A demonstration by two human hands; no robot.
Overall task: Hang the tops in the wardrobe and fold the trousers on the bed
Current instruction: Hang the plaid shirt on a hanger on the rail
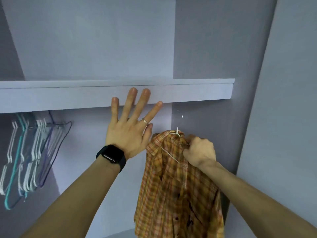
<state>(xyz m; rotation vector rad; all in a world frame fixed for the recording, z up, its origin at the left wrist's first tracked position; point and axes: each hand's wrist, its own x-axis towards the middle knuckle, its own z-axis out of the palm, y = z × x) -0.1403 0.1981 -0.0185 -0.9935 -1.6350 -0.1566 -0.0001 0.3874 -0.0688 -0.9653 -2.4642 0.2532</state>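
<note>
Plaid shirt (178,186) — wire hanger (176,133), right hand (199,150) clenched

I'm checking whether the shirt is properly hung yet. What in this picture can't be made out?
Head view only:
- Rail: hidden behind the shelf front, so whether the white hanger hook is on it cannot be told.
- Plaid shirt: hem cut off by the bottom edge; cloth blurred.
- Right hand: fingertips buried in the collar.
- Empty hangers: blurred, overlapping, uncountable.
- Left hand: open, spread, holding nothing.
</note>
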